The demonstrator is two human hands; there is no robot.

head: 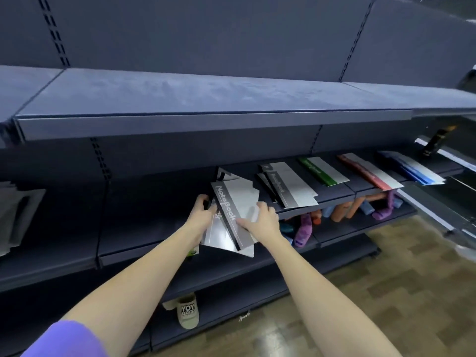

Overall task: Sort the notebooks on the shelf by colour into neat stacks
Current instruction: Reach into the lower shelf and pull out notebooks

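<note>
A loose pile of grey-spined notebooks (pixel 233 212) lies fanned out on the dark middle shelf (pixel 334 198). My left hand (pixel 202 211) grips the pile's left edge. My right hand (pixel 262 219) rests on top of the pile with fingers curled over its right side. To the right along the same shelf lie a second grey stack (pixel 288 186), a green-spined stack (pixel 323 171), a red-spined stack (pixel 368 173) and a blue-spined stack (pixel 412 168).
An upper shelf (pixel 206 99) overhangs the notebooks. The shelf below holds purple, orange and blue bottles (pixel 342 210). A beige slipper (pixel 188 314) sits on the bottom shelf. Wood-pattern floor (pixel 386 292) lies to the right.
</note>
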